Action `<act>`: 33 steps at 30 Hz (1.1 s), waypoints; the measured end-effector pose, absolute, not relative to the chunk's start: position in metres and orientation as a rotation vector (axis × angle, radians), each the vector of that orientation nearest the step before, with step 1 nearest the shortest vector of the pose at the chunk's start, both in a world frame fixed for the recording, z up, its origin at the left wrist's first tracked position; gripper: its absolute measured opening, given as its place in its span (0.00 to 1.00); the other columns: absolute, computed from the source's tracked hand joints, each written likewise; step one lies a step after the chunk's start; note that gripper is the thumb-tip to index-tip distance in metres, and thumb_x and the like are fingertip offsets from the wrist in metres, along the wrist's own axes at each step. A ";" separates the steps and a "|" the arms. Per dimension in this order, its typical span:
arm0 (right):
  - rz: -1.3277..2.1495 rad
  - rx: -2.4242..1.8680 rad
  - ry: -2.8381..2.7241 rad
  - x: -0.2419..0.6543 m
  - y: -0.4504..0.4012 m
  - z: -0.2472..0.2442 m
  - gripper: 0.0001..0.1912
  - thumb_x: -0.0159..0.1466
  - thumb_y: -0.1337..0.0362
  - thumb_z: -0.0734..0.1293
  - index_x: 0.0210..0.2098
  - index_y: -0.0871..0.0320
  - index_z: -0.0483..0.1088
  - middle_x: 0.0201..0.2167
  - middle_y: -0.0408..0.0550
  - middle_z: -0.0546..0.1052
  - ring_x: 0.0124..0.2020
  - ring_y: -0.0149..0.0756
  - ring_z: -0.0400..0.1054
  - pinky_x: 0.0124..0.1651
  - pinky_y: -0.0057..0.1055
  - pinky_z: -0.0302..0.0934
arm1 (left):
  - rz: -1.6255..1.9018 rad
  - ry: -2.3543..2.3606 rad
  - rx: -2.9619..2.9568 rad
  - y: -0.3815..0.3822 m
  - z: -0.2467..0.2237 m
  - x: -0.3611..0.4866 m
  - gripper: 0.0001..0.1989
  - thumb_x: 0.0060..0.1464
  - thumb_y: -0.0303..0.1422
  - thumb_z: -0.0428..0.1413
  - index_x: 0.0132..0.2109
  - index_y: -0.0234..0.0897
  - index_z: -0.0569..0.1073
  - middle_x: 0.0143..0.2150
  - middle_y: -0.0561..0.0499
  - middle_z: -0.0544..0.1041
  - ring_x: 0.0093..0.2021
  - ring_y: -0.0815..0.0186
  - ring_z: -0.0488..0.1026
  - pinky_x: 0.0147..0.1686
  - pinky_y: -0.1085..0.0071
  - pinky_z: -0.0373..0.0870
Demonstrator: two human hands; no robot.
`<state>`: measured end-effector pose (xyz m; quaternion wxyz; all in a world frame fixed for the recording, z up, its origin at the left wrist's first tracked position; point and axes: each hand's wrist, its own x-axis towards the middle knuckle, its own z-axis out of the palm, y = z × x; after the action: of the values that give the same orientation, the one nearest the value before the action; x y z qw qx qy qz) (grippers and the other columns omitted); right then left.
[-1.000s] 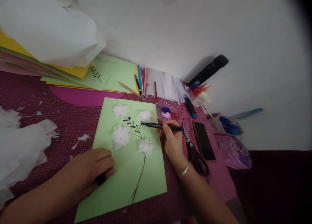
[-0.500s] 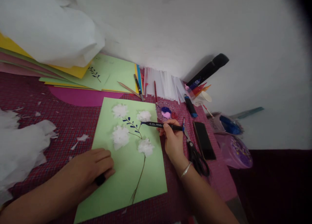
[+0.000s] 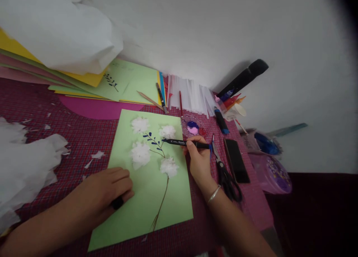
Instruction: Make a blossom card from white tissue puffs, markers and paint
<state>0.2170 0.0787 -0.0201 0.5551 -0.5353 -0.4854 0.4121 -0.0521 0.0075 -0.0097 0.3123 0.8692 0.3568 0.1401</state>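
Note:
In my right hand (image 3: 199, 162) is a black marker (image 3: 179, 141), pinched between thumb and fingers. Its blue tip meets the green paper (image 3: 145, 208) beside a thin brown drawn stem. Several white crumpled-paper flowers (image 3: 140, 154) sit on the sheet, and small dark blue leaves (image 3: 152, 139) line one branch among them. My left hand (image 3: 112, 186) rests on the paper's left edge with its fingers curled. A short black piece, which looks like the marker's cap (image 3: 116, 202), shows beneath those fingers; part of it is hidden.
Scissors (image 3: 228, 180) and a phone (image 3: 236, 160) lie right of my right hand. Behind the sheet are a paint palette (image 3: 201, 122), brushes, a pencil (image 3: 149, 99) and white strips (image 3: 190, 94). White tissue paper (image 3: 33, 171) lies left; stacked coloured paper stands at back left.
The whole view has shifted slightly, so things sit a little farther right. Both hands keep nearly the same pose, and the marker tip stays by the same branch.

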 end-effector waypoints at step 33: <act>0.999 -1.203 -1.124 0.232 0.078 -0.017 0.04 0.62 0.61 0.68 0.35 0.54 0.71 0.24 0.39 0.73 0.25 0.31 0.68 0.30 0.30 0.62 | 0.326 0.942 2.236 0.007 -0.004 -0.054 0.13 0.49 0.16 0.46 0.31 0.39 0.66 0.31 0.55 0.70 0.31 0.66 0.65 0.32 0.70 0.55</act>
<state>0.2324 0.0782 -0.0168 0.5711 -0.5127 -0.4792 0.4259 -0.0537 0.0071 -0.0043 0.3400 0.8590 0.3618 0.1252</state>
